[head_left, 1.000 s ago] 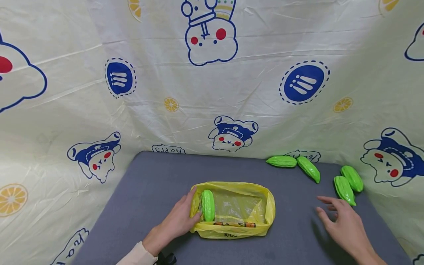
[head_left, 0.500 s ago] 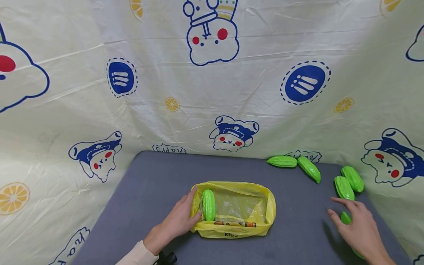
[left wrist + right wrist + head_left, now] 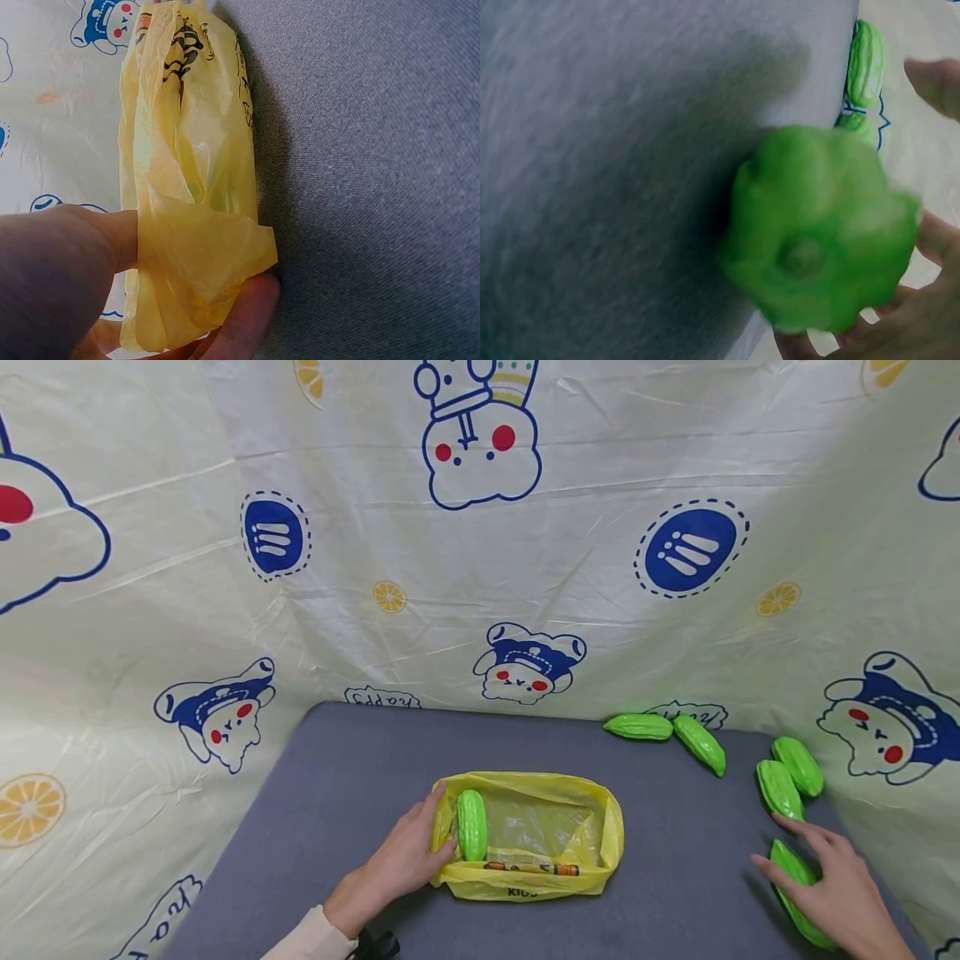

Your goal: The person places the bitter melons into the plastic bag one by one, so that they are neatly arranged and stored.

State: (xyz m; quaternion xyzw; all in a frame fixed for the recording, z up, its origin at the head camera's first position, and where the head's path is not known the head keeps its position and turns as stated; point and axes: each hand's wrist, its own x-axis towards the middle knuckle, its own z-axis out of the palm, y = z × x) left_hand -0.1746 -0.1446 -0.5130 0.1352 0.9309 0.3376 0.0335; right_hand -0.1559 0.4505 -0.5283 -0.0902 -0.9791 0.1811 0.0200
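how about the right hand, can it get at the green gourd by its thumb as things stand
Probably yes: the right hand is right at the green gourd, its thumb and fingers spread apart, and nothing else seems to stand between them. Whether it already touches the gourd is unclear.

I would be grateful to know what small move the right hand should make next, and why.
Probably close the right hand around the nearest green gourd: in the right wrist view, its thumb stands apart from that gourd, so the grip looks unformed. The left hand holds the yellow bag at one end, and another gourd lies inside.
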